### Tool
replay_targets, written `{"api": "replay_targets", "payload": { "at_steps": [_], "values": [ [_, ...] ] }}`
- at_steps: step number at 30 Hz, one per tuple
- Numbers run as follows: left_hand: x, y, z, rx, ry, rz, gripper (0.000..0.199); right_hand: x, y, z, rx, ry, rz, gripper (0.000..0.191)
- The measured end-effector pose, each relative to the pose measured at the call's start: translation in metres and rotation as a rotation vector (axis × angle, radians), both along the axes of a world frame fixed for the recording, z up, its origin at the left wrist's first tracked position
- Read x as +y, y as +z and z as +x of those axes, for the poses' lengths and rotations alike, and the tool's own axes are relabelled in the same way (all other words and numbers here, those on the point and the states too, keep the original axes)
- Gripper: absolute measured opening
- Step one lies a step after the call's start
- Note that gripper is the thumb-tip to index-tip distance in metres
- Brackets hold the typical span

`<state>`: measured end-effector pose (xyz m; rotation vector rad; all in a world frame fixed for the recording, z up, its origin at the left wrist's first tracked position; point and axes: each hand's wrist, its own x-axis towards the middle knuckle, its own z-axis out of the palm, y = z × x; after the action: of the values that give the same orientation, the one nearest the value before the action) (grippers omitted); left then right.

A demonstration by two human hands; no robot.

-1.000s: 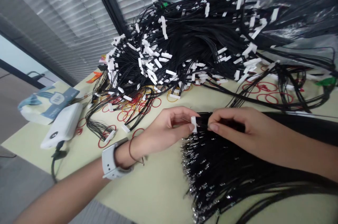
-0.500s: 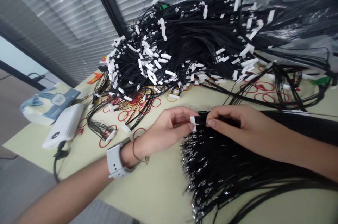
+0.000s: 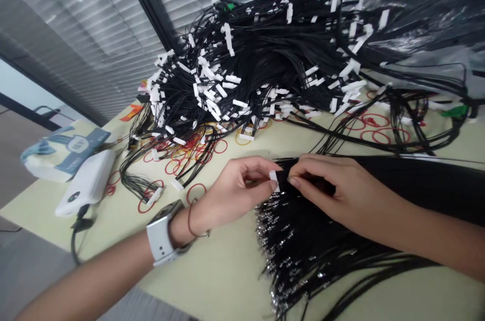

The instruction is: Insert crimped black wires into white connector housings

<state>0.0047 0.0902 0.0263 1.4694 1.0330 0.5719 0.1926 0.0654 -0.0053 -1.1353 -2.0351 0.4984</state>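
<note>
In the head view, the landmark is a broad fan of thin black wires with silver metal tips, spread on the pale yellow-green table; its tips all face left, which seems to make single ends easy to reach.

The left hand has thumb and fingers closed on a small white plastic connector, at the fan's upper left corner; the narrow piece stands nearly upright, apparently gripped so to keep it steady beside the tips. The right hand, just right of the connector and over the fan's upper edge, has thumb and forefinger pinched together; whether a wire lies between them cannot be told.

Behind the fan is a large heap of black cables with white connectors; red rubber rings lie left of the fan; a crumpled clear plastic bag sits behind it to the right. Well left of the fan are a white rounded power bank with a black plug in its near end, and a blue and cream soft pack touching or just behind it; the pack's pale badge carries blurred, unreadable lettering; the power bank shows a small dark round mark, no brand legible.
</note>
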Motion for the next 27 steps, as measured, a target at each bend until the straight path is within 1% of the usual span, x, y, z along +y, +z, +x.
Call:
{"api": "replay_targets", "payload": {
  "at_steps": [5,7,10,12,14,15,16,18,20,22,24,27],
  "values": [
    [0.0,0.0,0.002,0.049,-0.003,0.04,0.022,0.0,-0.004,0.0,-0.027,0.027,0.088,0.02],
    [0.0,-0.001,0.003,0.064,-0.009,0.042,0.023,-0.001,-0.005,0.0,-0.033,0.03,0.098,0.02],
    [0.0,0.0,0.003,0.061,-0.028,0.059,0.024,-0.001,-0.002,0.0,-0.011,0.019,0.037,0.022],
    [0.0,0.004,0.002,0.077,-0.049,0.131,0.025,-0.001,0.003,0.003,0.014,0.015,-0.057,0.024],
    [-0.002,0.011,0.0,0.121,-0.097,0.287,0.033,0.001,0.01,0.007,0.027,0.032,-0.16,0.026],
    [-0.003,0.015,-0.002,0.149,-0.136,0.4,0.039,0.002,0.014,0.009,0.028,0.049,-0.2,0.026],
    [-0.003,0.018,-0.005,0.182,-0.186,0.531,0.046,0.003,0.018,0.011,0.026,0.073,-0.232,0.025],
    [-0.003,0.022,-0.01,0.291,-0.288,0.849,0.055,0.004,0.026,0.015,0.009,0.138,-0.267,0.02],
    [-0.001,0.023,-0.015,0.466,-0.346,1.156,0.049,0.006,0.033,0.019,-0.043,0.205,-0.264,0.024],
    [0.002,0.022,-0.019,0.563,-0.363,1.39,0.039,0.007,0.038,0.023,-0.124,0.235,-0.231,0.03],
    [0.004,0.02,-0.02,0.593,-0.36,1.545,0.027,0.008,0.041,0.027,-0.187,0.229,-0.192,0.031],
    [0.005,0.019,-0.02,0.606,-0.339,1.649,0.021,0.011,0.045,0.034,-0.188,0.228,-0.206,0.03]
  ]
}}
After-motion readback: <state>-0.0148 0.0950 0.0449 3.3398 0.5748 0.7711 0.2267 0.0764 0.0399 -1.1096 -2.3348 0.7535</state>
